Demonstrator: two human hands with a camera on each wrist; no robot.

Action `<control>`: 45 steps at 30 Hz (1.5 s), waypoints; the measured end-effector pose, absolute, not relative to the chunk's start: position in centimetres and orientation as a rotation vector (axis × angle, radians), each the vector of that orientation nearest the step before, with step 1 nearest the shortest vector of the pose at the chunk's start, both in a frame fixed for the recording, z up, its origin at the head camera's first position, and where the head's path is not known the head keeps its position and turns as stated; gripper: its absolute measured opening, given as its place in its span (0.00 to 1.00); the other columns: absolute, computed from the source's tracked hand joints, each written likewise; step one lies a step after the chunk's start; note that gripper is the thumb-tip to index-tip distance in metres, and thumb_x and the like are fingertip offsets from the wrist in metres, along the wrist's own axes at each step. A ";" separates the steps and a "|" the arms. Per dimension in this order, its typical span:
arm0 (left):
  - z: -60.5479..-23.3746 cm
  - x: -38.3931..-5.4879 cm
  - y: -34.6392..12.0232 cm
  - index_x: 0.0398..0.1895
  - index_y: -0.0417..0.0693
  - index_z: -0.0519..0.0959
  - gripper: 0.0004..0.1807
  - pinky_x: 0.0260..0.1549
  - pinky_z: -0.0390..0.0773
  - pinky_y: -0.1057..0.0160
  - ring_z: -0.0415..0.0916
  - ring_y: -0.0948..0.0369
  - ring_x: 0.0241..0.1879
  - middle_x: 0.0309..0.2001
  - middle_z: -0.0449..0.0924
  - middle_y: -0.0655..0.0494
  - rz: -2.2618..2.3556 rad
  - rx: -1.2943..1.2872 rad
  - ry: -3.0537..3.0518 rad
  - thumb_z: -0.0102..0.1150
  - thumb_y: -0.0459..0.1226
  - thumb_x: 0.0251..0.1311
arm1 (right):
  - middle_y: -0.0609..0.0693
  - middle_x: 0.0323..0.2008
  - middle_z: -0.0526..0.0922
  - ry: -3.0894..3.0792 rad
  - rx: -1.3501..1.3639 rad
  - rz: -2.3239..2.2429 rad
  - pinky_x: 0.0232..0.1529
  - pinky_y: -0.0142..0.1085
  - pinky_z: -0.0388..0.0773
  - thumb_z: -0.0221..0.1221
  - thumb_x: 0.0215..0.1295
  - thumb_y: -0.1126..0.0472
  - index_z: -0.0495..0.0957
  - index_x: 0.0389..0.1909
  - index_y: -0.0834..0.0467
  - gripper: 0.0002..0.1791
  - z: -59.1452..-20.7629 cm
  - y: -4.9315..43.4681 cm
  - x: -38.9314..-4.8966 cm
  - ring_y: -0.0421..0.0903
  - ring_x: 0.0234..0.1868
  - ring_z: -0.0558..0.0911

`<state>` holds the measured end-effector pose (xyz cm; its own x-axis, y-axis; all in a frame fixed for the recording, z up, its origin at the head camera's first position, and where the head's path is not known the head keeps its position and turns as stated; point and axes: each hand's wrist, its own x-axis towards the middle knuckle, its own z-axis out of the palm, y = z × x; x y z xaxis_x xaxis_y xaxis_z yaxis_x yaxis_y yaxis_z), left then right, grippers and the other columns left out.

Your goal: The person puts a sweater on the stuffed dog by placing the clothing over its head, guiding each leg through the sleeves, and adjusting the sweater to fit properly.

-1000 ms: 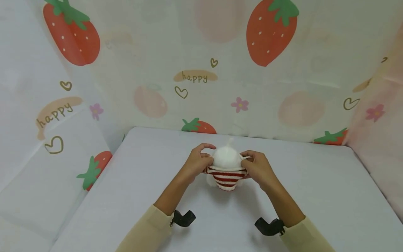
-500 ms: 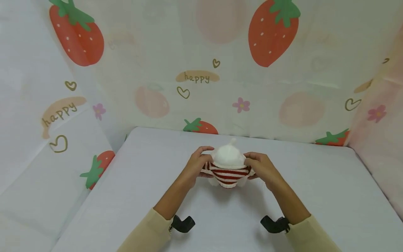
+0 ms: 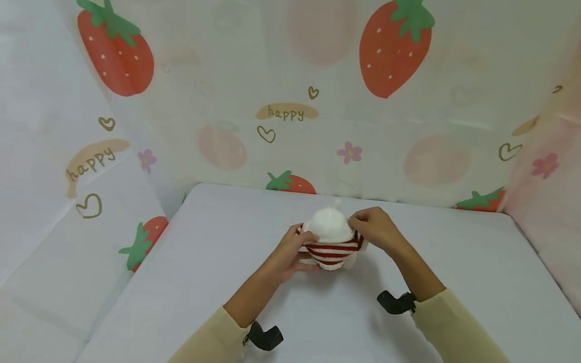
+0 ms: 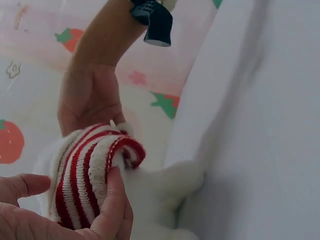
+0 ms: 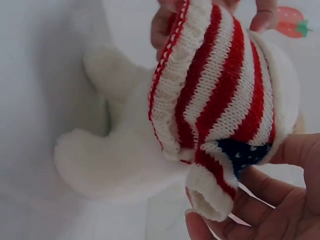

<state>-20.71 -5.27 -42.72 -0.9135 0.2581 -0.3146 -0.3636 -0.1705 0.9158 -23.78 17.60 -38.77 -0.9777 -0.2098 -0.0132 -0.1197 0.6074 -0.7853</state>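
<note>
A white plush toy (image 3: 329,225) stands on the table in the head view, wearing a small red-and-white striped knitted sweater (image 3: 330,250). My left hand (image 3: 290,254) grips the sweater from the left, thumb on its upper part and fingers along the lower hem, as the left wrist view also shows. At the toy's right side, my right hand (image 3: 374,229) pinches the sweater near its neck edge. In the right wrist view a short sleeve (image 5: 212,195) with a white cuff hangs beside that hand's fingers, below a navy patch (image 5: 245,152). White plush limbs (image 5: 100,162) stick out beyond the hem.
The white table (image 3: 218,227) extends around the toy. Behind it rises a cloth backdrop (image 3: 317,75) printed with strawberries, hearts and flowers, with similar cloth at both sides. A black camera mount (image 3: 265,336) sits on the left wrist, another (image 3: 396,302) on the right.
My left hand has shifted lower on the sweater, its fingers spreading toward the hem. My right hand has risen slightly along the toy's right side. The toy stays nearly in place.
</note>
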 end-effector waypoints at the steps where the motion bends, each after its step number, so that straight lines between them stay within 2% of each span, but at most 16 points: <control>1: -42.7 -20.7 -5.1 0.74 0.47 0.57 0.39 0.45 0.82 0.43 0.75 0.45 0.51 0.64 0.65 0.37 2.145 -0.119 1.696 0.59 0.41 0.59 | 0.54 0.37 0.87 2.737 -0.294 -1.314 0.38 0.43 0.76 0.53 0.68 0.60 0.88 0.40 0.62 0.16 -38.8 17.5 -23.9 0.51 0.37 0.80; 5: -42.7 -20.7 -4.8 0.74 0.45 0.58 0.40 0.46 0.82 0.44 0.76 0.47 0.49 0.63 0.66 0.36 2.186 -0.129 1.689 0.56 0.33 0.55 | 0.50 0.25 0.84 2.753 -0.304 -1.335 0.25 0.38 0.73 0.52 0.65 0.64 0.87 0.33 0.62 0.14 -39.2 17.2 -24.1 0.49 0.22 0.77; 9: -42.9 -20.7 -4.6 0.74 0.45 0.58 0.42 0.46 0.81 0.42 0.75 0.47 0.49 0.63 0.66 0.36 2.210 -0.147 1.692 0.52 0.26 0.50 | 0.50 0.24 0.84 2.756 -0.242 -1.347 0.24 0.37 0.75 0.52 0.67 0.64 0.87 0.36 0.65 0.15 -39.5 17.0 -24.2 0.46 0.20 0.77; 14: -43.3 -20.9 -4.7 0.74 0.44 0.59 0.43 0.49 0.78 0.39 0.75 0.48 0.50 0.63 0.66 0.36 2.241 -0.140 1.668 0.50 0.25 0.48 | 0.55 0.32 0.86 2.788 -0.202 -1.364 0.27 0.37 0.77 0.52 0.71 0.62 0.87 0.40 0.66 0.16 -40.0 16.9 -24.0 0.46 0.27 0.79; 18: -43.9 -20.8 -5.2 0.72 0.45 0.60 0.37 0.51 0.78 0.39 0.75 0.47 0.50 0.62 0.65 0.38 2.266 -0.094 1.590 0.52 0.31 0.56 | 0.58 0.45 0.86 2.775 -0.152 -1.464 0.43 0.45 0.78 0.52 0.76 0.53 0.85 0.49 0.65 0.20 -40.4 17.0 -23.1 0.51 0.45 0.81; 21: -44.4 -20.5 -5.8 0.70 0.45 0.59 0.32 0.51 0.79 0.40 0.77 0.47 0.50 0.61 0.65 0.39 2.307 -0.084 1.486 0.54 0.39 0.63 | 0.60 0.55 0.82 2.680 -0.002 -1.629 0.54 0.49 0.74 0.50 0.78 0.44 0.78 0.60 0.64 0.28 -40.9 17.2 -22.0 0.54 0.57 0.76; 23: -44.7 -20.1 -6.2 0.70 0.43 0.59 0.32 0.53 0.79 0.43 0.77 0.47 0.51 0.61 0.65 0.38 2.333 -0.109 1.390 0.57 0.43 0.66 | 0.61 0.58 0.77 2.542 0.148 -1.803 0.56 0.48 0.75 0.49 0.77 0.40 0.71 0.66 0.64 0.33 -41.4 17.3 -21.0 0.53 0.59 0.74; 26: -45.1 -19.4 -6.6 0.72 0.43 0.58 0.36 0.57 0.77 0.49 0.77 0.46 0.55 0.63 0.65 0.36 2.351 -0.175 1.249 0.61 0.48 0.68 | 0.62 0.60 0.72 2.144 0.324 -2.122 0.54 0.43 0.79 0.51 0.74 0.36 0.58 0.73 0.65 0.42 -42.3 17.0 -19.2 0.51 0.55 0.76; 28: -45.4 -18.9 -6.5 0.74 0.41 0.57 0.39 0.61 0.74 0.52 0.74 0.45 0.60 0.65 0.63 0.34 2.355 -0.192 1.166 0.60 0.50 0.69 | 0.62 0.61 0.69 1.822 0.404 -2.281 0.55 0.41 0.79 0.54 0.72 0.35 0.53 0.74 0.66 0.47 -43.0 16.5 -18.1 0.50 0.53 0.78; 31: -45.5 -18.4 -6.1 0.76 0.38 0.54 0.41 0.66 0.68 0.52 0.65 0.42 0.68 0.68 0.60 0.33 2.370 -0.175 1.077 0.58 0.50 0.71 | 0.63 0.65 0.65 1.465 0.409 -2.372 0.62 0.44 0.73 0.55 0.72 0.36 0.48 0.76 0.66 0.49 -43.8 15.6 -16.9 0.53 0.60 0.75; 35: -45.6 -18.1 -5.3 0.76 0.36 0.52 0.41 0.70 0.62 0.52 0.58 0.44 0.73 0.70 0.58 0.34 2.397 -0.171 0.975 0.56 0.48 0.73 | 0.64 0.71 0.58 1.272 0.321 -2.434 0.72 0.48 0.61 0.55 0.75 0.44 0.47 0.77 0.64 0.43 -44.5 14.5 -16.3 0.57 0.71 0.63; 37: -45.7 -18.1 -5.0 0.76 0.36 0.52 0.40 0.70 0.63 0.54 0.59 0.47 0.72 0.70 0.59 0.37 2.403 -0.183 0.948 0.56 0.49 0.73 | 0.64 0.73 0.56 1.213 0.295 -2.460 0.74 0.48 0.57 0.55 0.77 0.48 0.46 0.77 0.64 0.42 -44.6 14.2 -16.4 0.57 0.74 0.59; 39: -45.9 -18.2 -4.8 0.76 0.37 0.54 0.39 0.69 0.64 0.56 0.63 0.50 0.70 0.69 0.61 0.39 2.406 -0.191 0.934 0.56 0.49 0.73 | 0.62 0.73 0.57 1.190 0.294 -2.474 0.74 0.46 0.57 0.54 0.78 0.51 0.47 0.77 0.64 0.39 -44.7 14.0 -16.5 0.55 0.74 0.59; 45: -46.3 -18.4 -4.6 0.74 0.38 0.59 0.33 0.63 0.71 0.62 0.76 0.58 0.60 0.61 0.74 0.47 2.455 -0.228 0.876 0.56 0.45 0.74 | 0.54 0.62 0.73 1.187 0.338 -2.495 0.68 0.39 0.67 0.52 0.79 0.59 0.52 0.76 0.65 0.32 -44.9 14.0 -16.8 0.48 0.66 0.70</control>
<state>-18.40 -4.61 -46.25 -0.8511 0.4158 -0.3206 -0.5248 -0.6564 0.5420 -16.76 13.97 -44.87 -0.9078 -0.2142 -0.3607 0.4150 -0.5844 -0.6974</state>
